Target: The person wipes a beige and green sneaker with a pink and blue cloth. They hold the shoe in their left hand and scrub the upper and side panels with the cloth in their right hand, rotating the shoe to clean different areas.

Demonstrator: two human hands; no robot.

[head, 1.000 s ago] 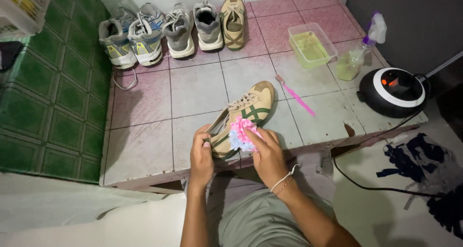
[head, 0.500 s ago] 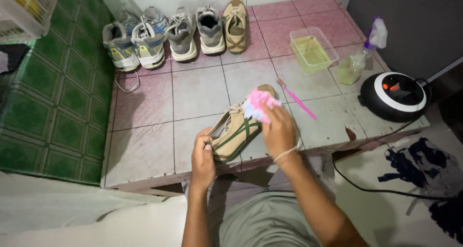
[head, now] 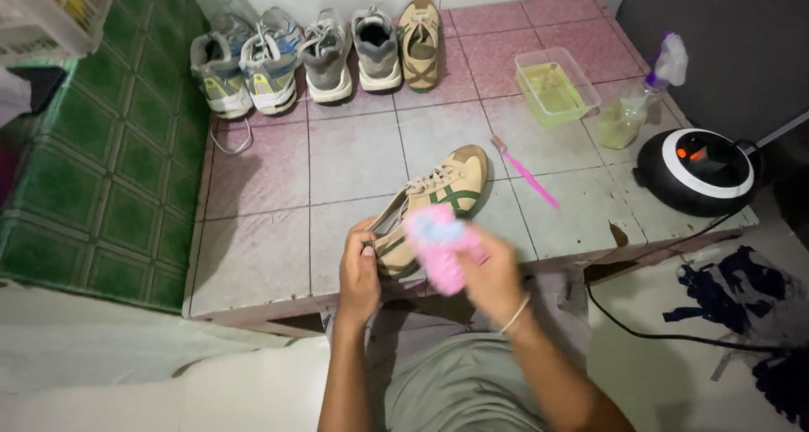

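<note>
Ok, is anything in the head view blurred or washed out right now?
Head view: the pink cloth and right hand are motion-smeared; the left hand and tan sneaker stay sharp; the tiled platform is evenly lit, no glare; the right edge falls dark.

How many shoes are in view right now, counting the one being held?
6. Five stand in a row at the platform's far edge. The sixth, a tan shoe, is held by the left hand. None looks hidden.

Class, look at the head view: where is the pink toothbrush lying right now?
The pink toothbrush lies on the pink tiled platform, just right of the beige and green shoe, below the clear tub and left of the round black appliance.
</note>
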